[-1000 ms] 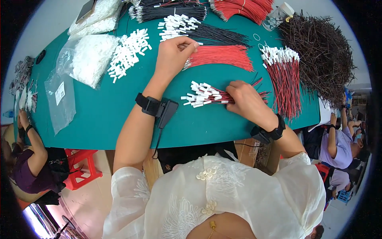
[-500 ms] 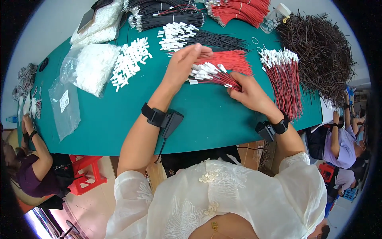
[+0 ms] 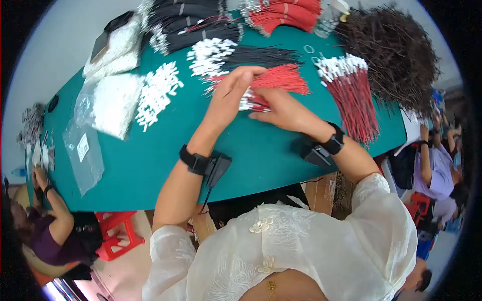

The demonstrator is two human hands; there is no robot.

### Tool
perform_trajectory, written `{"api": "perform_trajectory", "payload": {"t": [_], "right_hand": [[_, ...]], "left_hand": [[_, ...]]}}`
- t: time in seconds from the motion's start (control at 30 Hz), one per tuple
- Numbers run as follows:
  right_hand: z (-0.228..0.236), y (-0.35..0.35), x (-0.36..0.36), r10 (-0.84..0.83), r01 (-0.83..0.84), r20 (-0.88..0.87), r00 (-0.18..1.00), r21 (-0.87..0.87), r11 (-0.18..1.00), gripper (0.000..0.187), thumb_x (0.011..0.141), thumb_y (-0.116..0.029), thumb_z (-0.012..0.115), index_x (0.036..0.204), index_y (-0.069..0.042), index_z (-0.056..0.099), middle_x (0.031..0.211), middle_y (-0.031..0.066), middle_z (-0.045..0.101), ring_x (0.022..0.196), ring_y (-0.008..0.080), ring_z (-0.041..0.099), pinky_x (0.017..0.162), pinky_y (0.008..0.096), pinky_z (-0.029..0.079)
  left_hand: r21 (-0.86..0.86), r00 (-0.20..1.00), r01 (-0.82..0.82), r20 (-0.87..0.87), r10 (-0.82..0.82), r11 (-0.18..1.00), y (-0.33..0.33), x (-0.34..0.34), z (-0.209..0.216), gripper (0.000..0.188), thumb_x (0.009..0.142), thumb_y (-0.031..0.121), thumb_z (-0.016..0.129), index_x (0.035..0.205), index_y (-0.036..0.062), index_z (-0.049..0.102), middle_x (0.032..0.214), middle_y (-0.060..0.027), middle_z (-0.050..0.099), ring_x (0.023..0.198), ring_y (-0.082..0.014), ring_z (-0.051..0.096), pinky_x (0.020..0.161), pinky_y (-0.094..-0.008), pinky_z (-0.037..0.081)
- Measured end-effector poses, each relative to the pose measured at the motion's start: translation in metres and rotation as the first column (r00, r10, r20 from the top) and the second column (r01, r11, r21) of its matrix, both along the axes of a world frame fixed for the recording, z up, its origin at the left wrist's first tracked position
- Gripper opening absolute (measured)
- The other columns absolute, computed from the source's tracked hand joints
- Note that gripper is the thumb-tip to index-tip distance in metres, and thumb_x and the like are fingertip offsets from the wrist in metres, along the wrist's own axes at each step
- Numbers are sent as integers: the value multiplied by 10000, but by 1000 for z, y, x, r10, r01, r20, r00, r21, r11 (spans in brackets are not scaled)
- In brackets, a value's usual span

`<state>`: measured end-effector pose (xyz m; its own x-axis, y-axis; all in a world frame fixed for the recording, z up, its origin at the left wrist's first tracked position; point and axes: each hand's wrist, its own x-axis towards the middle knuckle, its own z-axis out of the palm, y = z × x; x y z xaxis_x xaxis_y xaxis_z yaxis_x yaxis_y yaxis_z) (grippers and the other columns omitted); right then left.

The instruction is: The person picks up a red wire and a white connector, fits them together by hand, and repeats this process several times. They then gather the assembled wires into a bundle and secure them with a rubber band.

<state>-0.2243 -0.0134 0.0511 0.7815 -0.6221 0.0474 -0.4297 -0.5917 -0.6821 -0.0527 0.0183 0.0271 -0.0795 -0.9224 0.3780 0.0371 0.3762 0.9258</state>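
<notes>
My right hand is closed round a bundle of dark red wires tipped with white connectors. Most of the bundle is hidden under that hand. My left hand stands on edge at the connector end, its fingers stretched out together and curving over toward the right hand; whether its palm touches the connectors I cannot tell. Just beyond both hands lies a pile of bright red wires. Behind that is a pile of black wires with white connectors at its left end.
Loose white connectors and bags of them lie on the green table at left. At right are a finished-looking wire bundle and a dark brown heap. Banded black wires, banded red wires and a jar stand behind.
My right hand has moved left with the wire bundle, bringing the connector ends up to my left hand. The left hand has shifted slightly down in the picture, and the view has tilted a little.
</notes>
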Motion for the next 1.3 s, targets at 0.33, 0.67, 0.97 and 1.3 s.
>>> {"api": "perform_trajectory", "payload": {"t": [0.33, 0.67, 0.97, 1.3], "right_hand": [[7, -22, 3, -63, 20, 313, 948, 138, 990, 344, 835, -184, 720, 1070, 22, 576, 918, 113, 663, 824, 232, 637, 726, 342, 498], [7, -50, 34, -367, -229, 490, 791, 792, 566, 255, 863, -163, 715, 1040, -34, 585, 859, 28, 624, 734, 78, 577, 637, 249, 475], [22, -49, 28, -285, -22, 375, 882, 638, 769, 357, 960, -294, 565, 1175, -9, 565, 1062, 112, 650, 940, 178, 629, 794, 285, 508], [41, -89, 23, -216, -344, 581, 784, 698, 628, 512, 1032, -372, 364, 1307, 37, 500, 1297, 178, 566, 1135, 241, 592, 990, 368, 468]], "left_hand": [[142, 842, 125, -539, -29, 982, -8, 1, -15, 489, 1008, 390, 455, 1267, -23, 498, 1186, -144, 584, 1161, -217, 537, 1020, -374, 402], [319, 788, 397, -599, -142, 861, 10, -27, 1, 510, 920, 341, 637, 1281, 27, 459, 1143, -82, 594, 999, -192, 608, 824, -321, 514], [497, 816, 525, -523, -245, 691, 13, 6, 6, 212, 936, 210, 626, 1017, 31, 546, 653, 10, 482, 550, -92, 481, 502, -219, 379], [469, 785, 604, -488, -382, 644, 13, 8, 13, 182, 963, 214, 584, 982, 36, 549, 607, 44, 389, 473, -46, 356, 432, -202, 291]]}}
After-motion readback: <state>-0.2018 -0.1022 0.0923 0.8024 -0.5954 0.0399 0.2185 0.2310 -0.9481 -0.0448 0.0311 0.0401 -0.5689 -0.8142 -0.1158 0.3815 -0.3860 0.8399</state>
